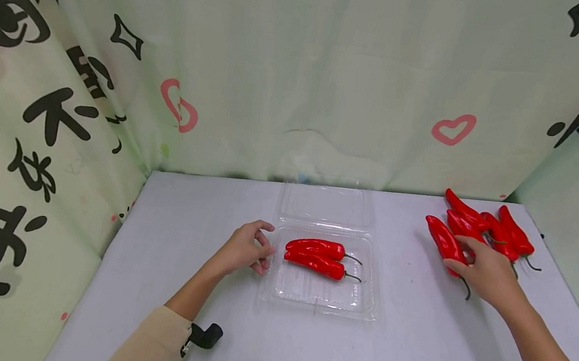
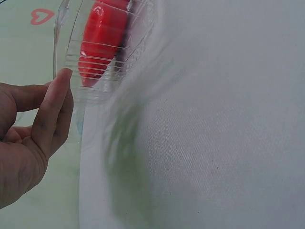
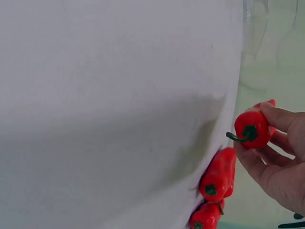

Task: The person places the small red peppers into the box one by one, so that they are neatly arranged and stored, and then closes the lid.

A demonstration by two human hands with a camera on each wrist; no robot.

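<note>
My right hand (image 1: pixel 484 270) grips a red chili pepper (image 1: pixel 444 238) between thumb and fingers, raised off the table at the right. In the right wrist view its green stem end (image 3: pixel 249 134) faces the camera. Several more red peppers (image 1: pixel 515 229) lie in a pile just beyond that hand. A clear plastic clamshell box (image 1: pixel 317 304) lies with its lid raised back, and two red peppers (image 1: pixel 314 263) rest side by side in its base. At the box's left edge is my left hand (image 1: pixel 247 247), fingers loosely bent, fingertips touching or very near the rim.
The white-covered table (image 1: pixel 199 205) runs back to a patterned curtain (image 1: pixel 247 79), which also hangs along the left and right sides. The raised lid (image 1: pixel 325 206) stands at the table's back edge. Dark wrist-worn devices (image 1: pixel 205 336) sit at both cuffs.
</note>
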